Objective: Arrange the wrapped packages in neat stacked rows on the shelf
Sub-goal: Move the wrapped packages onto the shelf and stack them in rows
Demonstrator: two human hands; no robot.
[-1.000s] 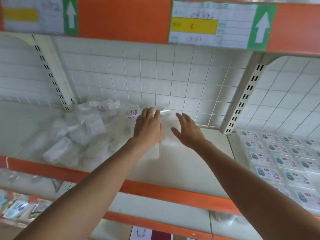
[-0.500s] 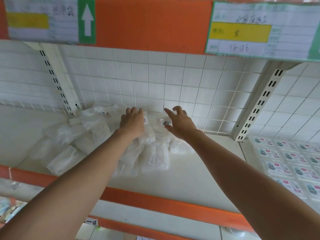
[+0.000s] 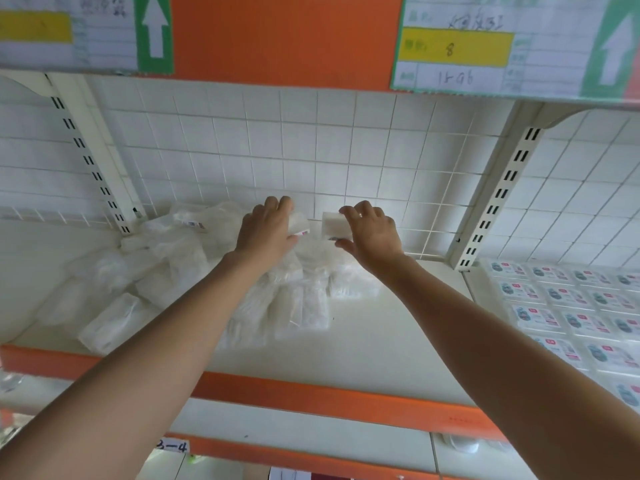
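Smooth white shelf (image 3: 381, 341), crinkly clear-wrapped rectangular packages (image 3: 304, 306) in a heap

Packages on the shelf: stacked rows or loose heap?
Loose heap: packages lie overlapped at mixed angles on the shelf. Left hand and right hand each grip one at the back.

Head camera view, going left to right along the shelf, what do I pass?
Left upright, left hand, left-hand package, right-hand package, right hand, right upright, rows of labelled packs. The loose pile spreads under both hands, so I left it out.
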